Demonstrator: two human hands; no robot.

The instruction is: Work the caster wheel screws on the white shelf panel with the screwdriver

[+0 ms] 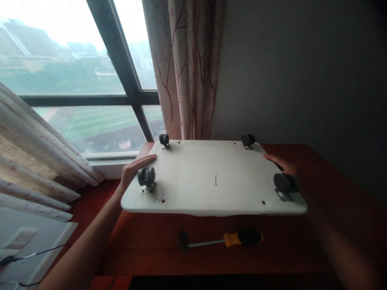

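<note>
A white board [193, 173] with rounded corners lies with its wheeled side up over the reddish-brown table. Black caster wheels are mounted at its corners: near left [146, 177], near right [286, 184], far left [164, 139] and far right [248, 140]. My left hand [133, 169] grips the board's left edge, its fingers extended along the top. On the opposite edge, my right hand [284, 165] holds the board too, partly hidden by the near right caster. A yellow and black screwdriver [232, 238] lies in front of the board, its tip at a small pile of screws [183, 241].
The table [145, 253] stands against a grey wall [290, 80]. A window [69, 68] and patterned curtains [193, 72] are behind and to the left. A wall socket [21, 238] with a plugged cable sits at the lower left.
</note>
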